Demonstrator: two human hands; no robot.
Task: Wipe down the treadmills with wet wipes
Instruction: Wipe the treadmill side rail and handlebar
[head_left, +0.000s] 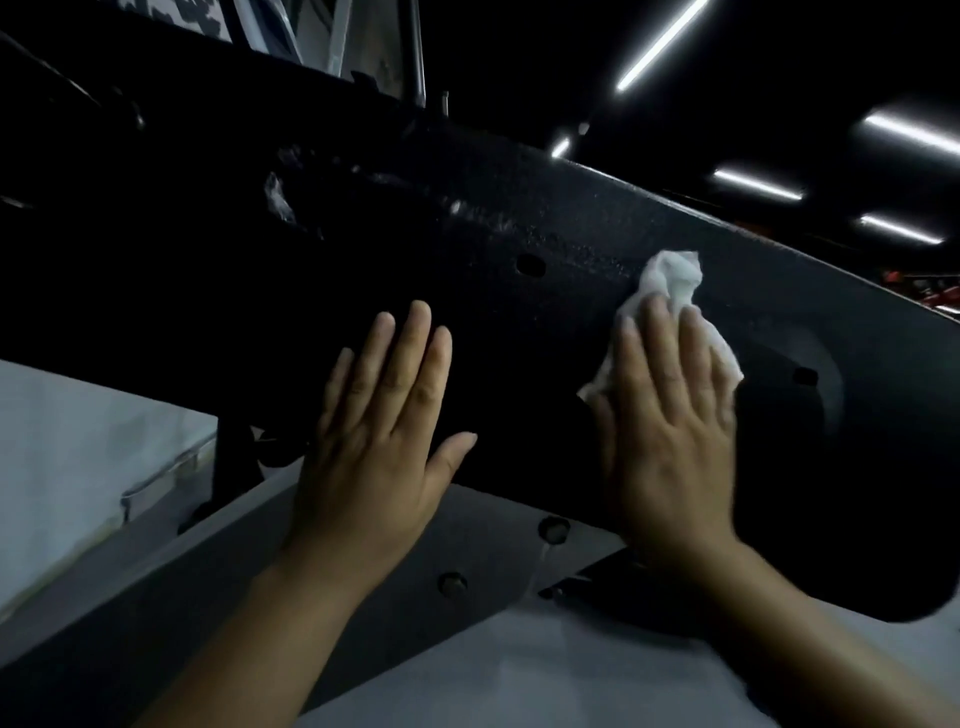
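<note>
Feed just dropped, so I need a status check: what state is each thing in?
black panel: whitish streaks toward its upper left.
left hand: open, flat on the black panel, holding nothing.
right hand: open, straight fingers pressing the wipe onto the panel.
wipe: crumpled, pinned under the right hand.
ceiling lights: on.

The single head-worn wide-angle camera faces forward, very near the black rough-grained treadmill panel (571, 234), tilted so white ceiling light strips (660, 44) show upper right.

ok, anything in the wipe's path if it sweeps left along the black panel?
Yes: the left hand lies flat on the black panel just left of the wet wipe, which the right hand presses against it. Nothing else visible.
</note>
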